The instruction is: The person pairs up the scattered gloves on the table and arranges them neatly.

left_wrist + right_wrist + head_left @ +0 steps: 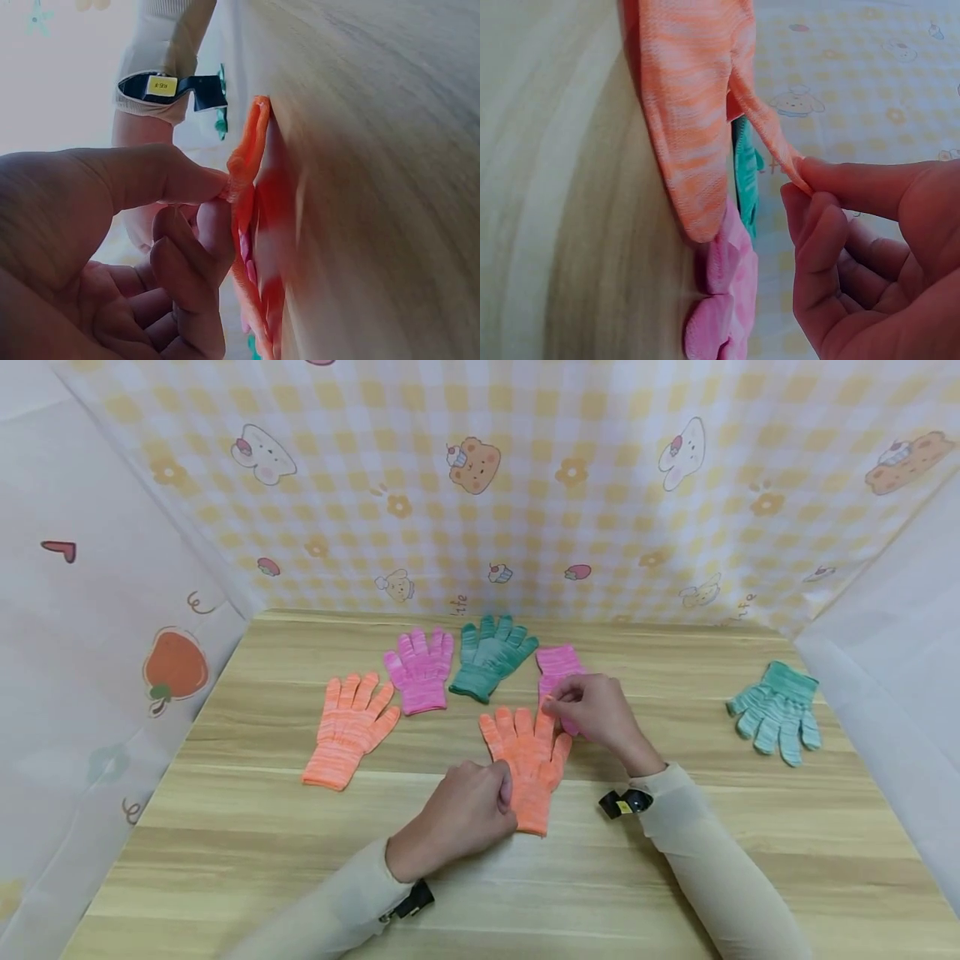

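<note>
An orange knitted glove [528,768] lies palm-flat between the two hands, its fingers toward the back. The left hand [468,806] pinches its left edge near the cuff; the left wrist view shows thumb and finger on the orange fabric [247,172], slightly raised from the table. With thumb and forefinger, the right hand [596,714] pinches the tip of one glove finger, and in the right wrist view that finger [769,135] is drawn up and taut. Beneath the right hand is a pink glove [558,664], partly hidden by the hand and the orange glove.
On the left lies another orange glove [348,731], with a second pink glove [422,670] beside it. A dark green glove [491,658] sits at the back middle. Far right is a lighter green glove [780,710], fingers toward the front. A checked cloth [525,527] hangs behind the wooden table [225,860].
</note>
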### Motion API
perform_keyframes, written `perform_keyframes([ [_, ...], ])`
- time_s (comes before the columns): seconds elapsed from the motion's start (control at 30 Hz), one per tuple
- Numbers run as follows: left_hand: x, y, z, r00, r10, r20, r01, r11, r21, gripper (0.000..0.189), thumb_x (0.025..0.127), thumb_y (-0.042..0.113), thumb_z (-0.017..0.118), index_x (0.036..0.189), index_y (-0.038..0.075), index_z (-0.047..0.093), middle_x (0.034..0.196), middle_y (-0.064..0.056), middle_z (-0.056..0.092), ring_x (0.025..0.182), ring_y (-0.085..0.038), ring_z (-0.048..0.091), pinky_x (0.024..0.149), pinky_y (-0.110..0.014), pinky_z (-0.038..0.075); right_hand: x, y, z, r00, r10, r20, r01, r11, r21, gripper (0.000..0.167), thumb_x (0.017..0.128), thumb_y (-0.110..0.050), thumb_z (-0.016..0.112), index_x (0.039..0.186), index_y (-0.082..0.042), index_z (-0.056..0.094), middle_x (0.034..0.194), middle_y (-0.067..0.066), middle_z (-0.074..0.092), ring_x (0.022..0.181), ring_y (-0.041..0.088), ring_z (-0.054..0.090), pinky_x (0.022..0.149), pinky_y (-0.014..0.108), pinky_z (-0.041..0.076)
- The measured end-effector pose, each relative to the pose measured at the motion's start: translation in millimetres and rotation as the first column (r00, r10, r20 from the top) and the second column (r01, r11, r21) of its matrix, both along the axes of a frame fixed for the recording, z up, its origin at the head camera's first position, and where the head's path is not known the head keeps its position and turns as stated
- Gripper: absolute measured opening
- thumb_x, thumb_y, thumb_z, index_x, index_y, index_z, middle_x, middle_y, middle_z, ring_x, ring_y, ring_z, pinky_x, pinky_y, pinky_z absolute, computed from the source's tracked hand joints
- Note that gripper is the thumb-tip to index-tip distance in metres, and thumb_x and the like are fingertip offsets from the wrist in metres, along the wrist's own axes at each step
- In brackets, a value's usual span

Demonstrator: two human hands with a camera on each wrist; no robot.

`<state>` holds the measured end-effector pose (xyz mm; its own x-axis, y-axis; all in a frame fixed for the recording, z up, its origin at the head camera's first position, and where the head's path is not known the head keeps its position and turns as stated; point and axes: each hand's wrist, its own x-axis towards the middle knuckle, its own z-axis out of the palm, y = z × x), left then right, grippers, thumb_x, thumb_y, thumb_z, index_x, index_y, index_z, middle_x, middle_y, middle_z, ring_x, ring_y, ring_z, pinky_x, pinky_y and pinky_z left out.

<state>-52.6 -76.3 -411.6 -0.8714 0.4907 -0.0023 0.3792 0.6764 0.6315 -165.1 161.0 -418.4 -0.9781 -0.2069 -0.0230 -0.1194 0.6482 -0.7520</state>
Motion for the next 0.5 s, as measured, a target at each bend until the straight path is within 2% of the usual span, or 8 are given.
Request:
perform_keyframes([
  [0.27,1.3,2.0,-1.1,0.993,0.023,0.118,-0.014,0.997,-0.073,0.03,0.079,-0.002,0.078,0.077,0.018,0.056,0.06,0.007,0.052,0.052,-0.009,0.05,0.047,-0.025,0.038,1.2,-6.2,-3.0,0.999,0.04,0.028,-0.041,0.998,0.042,0.009,0.098,-0.016,0.084,0.096,-0.007,0.082,0.086,0.003,0.077,0.071,0.016,0.07,0.065,0.034,0.056],
  [0.5,4.0,1.6,-2.7,0.989,0.0,0.145,0.017,0.994,-0.111,0.031,0.079,-0.002,0.078,0.076,0.018,0.054,0.059,0.006,0.05,0.051,-0.011,0.05,0.046,-0.026,0.038,2.1,-8.4,-9.3,0.997,0.082,0.004,-0.082,0.995,0.064,0.007,0.096,-0.013,0.086,0.092,-0.008,0.082,0.082,0.0,0.075,0.072,0.015,0.068,0.067,0.033,0.056],
])
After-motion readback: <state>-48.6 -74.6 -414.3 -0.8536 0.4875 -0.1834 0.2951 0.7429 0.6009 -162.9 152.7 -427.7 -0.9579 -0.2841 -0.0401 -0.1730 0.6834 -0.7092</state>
